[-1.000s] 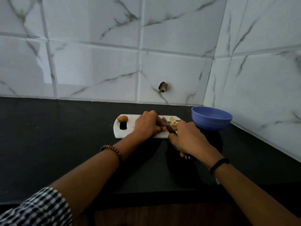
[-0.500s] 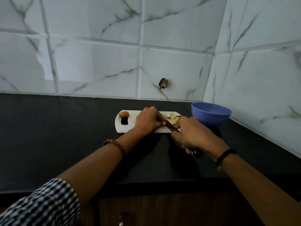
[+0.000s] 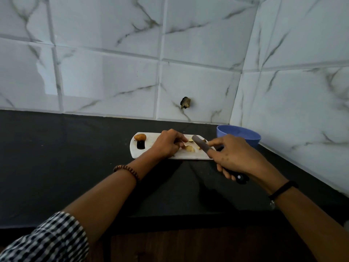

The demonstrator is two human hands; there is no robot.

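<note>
Counter (image 3: 75, 167), black, carries a white cutting board (image 3: 188, 157) set near the tiled wall, with a blue bowl (image 3: 226, 131) just beside the board's right end. We note the right hand (image 3: 236, 156) wrapped round the dark handle of a knife (image 3: 201, 143), forefinger laid out along the blade, which is lifted and tilted above the board. The left hand (image 3: 166, 144) rests on the board with its fingers curled down; we cannot tell whether they pinch anything. The pale cut pieces (image 3: 189, 148) lie on the board at its fingertips, under the blade. An uncut brown piece (image 3: 140, 137) sits well apart, at the handle end. We judge slicing to be in hand. For a sound cut we advise tucking the left fingertips back, steadying one piece, and bringing the blade straight down.
</note>
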